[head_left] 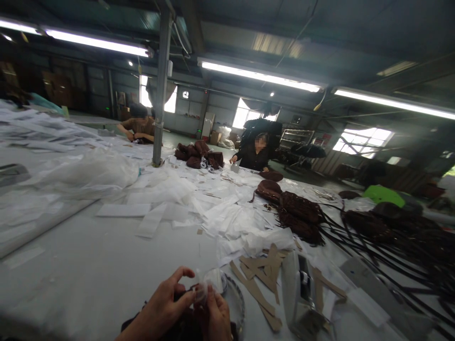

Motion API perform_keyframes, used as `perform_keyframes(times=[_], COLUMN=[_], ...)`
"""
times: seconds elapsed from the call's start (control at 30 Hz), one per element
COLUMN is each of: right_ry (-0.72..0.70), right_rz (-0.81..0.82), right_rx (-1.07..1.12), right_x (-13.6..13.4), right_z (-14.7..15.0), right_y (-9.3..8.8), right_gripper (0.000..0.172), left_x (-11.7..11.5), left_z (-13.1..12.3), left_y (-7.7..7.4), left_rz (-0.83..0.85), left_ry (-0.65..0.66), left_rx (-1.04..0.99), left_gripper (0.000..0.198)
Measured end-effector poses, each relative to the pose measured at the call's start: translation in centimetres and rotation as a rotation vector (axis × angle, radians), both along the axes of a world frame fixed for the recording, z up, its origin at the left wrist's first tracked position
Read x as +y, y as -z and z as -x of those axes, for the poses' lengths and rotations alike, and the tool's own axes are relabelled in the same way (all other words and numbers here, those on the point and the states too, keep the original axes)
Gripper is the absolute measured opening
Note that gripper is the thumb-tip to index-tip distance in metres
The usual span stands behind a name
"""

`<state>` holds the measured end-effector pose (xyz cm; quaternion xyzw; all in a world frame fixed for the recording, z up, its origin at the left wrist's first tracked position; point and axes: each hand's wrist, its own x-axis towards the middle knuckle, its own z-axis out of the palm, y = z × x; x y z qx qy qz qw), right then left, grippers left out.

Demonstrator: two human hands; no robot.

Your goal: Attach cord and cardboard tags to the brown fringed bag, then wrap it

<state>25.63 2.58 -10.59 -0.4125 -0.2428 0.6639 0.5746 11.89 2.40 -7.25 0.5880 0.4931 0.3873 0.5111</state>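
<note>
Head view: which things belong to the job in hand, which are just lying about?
Likely in use:
- left hand, right hand
- clear filmy piece at their fingertips

Apparently lying about:
- tan strips
- white sheets
- dark brown bundles

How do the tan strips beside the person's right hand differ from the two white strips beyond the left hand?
Some tan strips bend or taper; the white strips look straight-edged. The tan strips pile up crisscross, while the white strips lie flat at an angle. Both lie on the table, touched by neither the left hand nor the right hand.
</note>
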Motion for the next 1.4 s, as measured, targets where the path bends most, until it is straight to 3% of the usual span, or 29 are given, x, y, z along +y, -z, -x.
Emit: perform_keyframes(times=[0.1, 0.27, 0.43, 0.57, 0.7, 1.0, 1.1, 1.3, 1.4], right_ry=[0.005, 0.034, 0.061, 0.07, 0.021, -0.049, -0.027, 0.095, 0.115], right_rz=[-0.016, -0.044, -0.125, -0.15, -0.163, -0.192, -0.202, 0.023, 0.079], right_rx=[-0.101, -0.371, -0.582, -0.598, -0.6, -0.676, -0.633, -0.216, -0.143], right_x=[0.0, 0.2, 0.3, 0.3, 0.4, 0.5, 0.6, 1.0, 0.9], right_z=[-0.3, -1.1, -1.2, -1.0, -1.2, -2.2, -2.1, -1.1, -0.8], right_y=[-0.3, -0.9, -0.4, -0.1, -1.1, -2.6, -2.3, -0.6, -0.3], right_gripper=[0.052, 0.058, 0.058, 0.053, 0.048, 0.039, 0.039, 0.044, 0.042], left_x=[0.0, 0.1, 0.6, 1.3, 1.7, 1.8, 1.5, 0.5, 0.1], left_z=[0.1, 0.1, -0.2, -0.3, -0.4, -0.8, -0.9, -1.3, -1.5], left_y=[0.3, 0.6, 0.9, 1.3, 1.3, 0.7, 0.4, 0.3, 0.6], left_rz=[-0.012, -0.047, -0.003, 0.053, 0.11, 0.058, 0.002, -0.081, -0.091], left_ry=[-0.01, 0.006, 0.028, 0.023, 0.066, 0.004, -0.046, -0.115, -0.127], left_rx=[0.016, 0.067, -0.02, -0.053, -0.053, -0.067, -0.038, 0.067, 0.093], left_gripper=[0.052, 0.051, 0.055, 0.065, 0.073, 0.049, 0.04, 0.035, 0.035])
